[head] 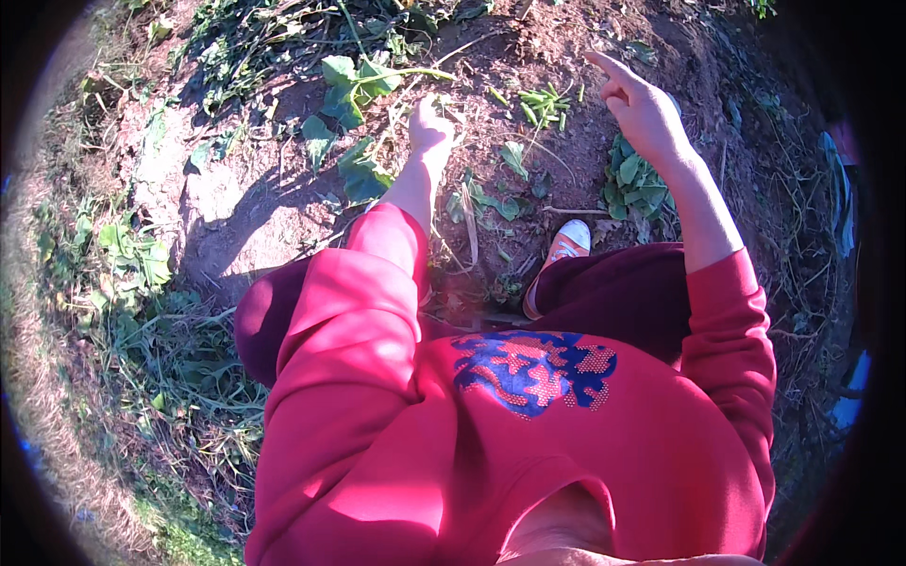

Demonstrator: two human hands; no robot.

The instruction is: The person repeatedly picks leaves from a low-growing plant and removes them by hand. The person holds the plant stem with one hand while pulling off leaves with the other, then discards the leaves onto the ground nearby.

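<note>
My left hand [430,129] is closed low over the soil, with a bit of plant stem [443,105] at its fingertips. Beside it lie a pale green cut stalk [423,71] and broad lobed green leaves [364,173] on a vine. My right hand [640,113] is raised on the right, its index finger stretched out and the other fingers partly curled; nothing shows in it. Between the hands, a small heap of short green stem pieces [545,103] rests on the ground. Under my right wrist sits a stack of green leaves [632,177], partly hidden by the forearm.
My orange and white shoe [573,237] is planted on the soil [233,191] near a thin twig [575,211]. Tangled cut vines [241,64] lie at the upper left. Grass and weeds [170,347] cover the left side; dry vines [800,262] line the right.
</note>
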